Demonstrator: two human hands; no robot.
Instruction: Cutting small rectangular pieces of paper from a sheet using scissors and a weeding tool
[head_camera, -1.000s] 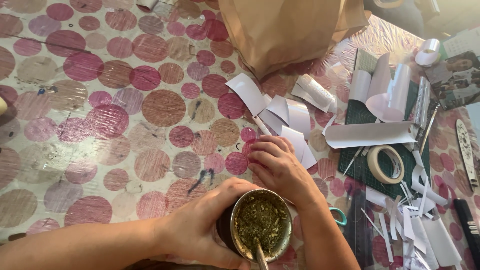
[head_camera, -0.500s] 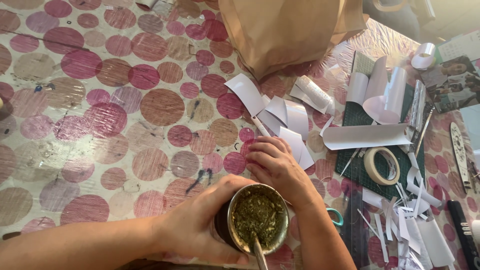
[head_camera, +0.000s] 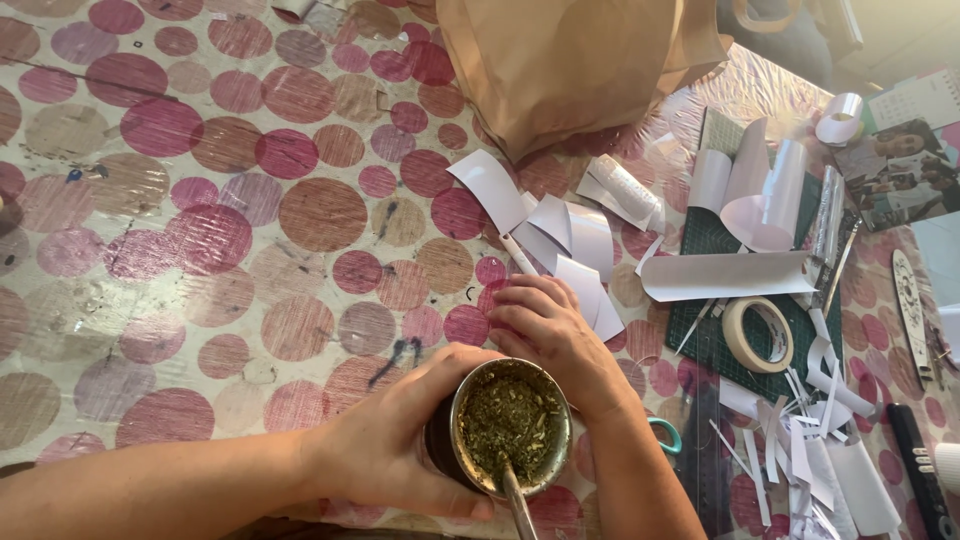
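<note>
My left hand (head_camera: 385, 450) is wrapped around a cup (head_camera: 505, 440) at the near edge of the desk (head_camera: 150, 300), fingers closed on its dark side wall. The cup has a metal rim, is packed with green herb, and a metal straw (head_camera: 518, 505) juts toward me. I judge it stiff and moderately heavy, the rim likely slick, and the loose fill will spill if it tips; the side wall below the rim is the place to hold, keeping it upright.

Just right and a little farther, my right hand (head_camera: 550, 330) rests palm down on the desk, fingers curled loosely, gripping nothing I can see. Its fingertips touch the near end of a fan of white paper strips (head_camera: 560, 235). Those look light and floppy, easy to crease or scatter.

Far behind them stands a brown paper bag (head_camera: 580, 60). To the right lies a green cutting mat (head_camera: 720, 300) with curled sheets (head_camera: 750, 190), a tape roll (head_camera: 757, 335) and more offcuts (head_camera: 800, 440); teal scissor handles (head_camera: 664, 432) peek out beside my right wrist. That clutter crowds the right side; the dotted desk to the left is barer.
</note>
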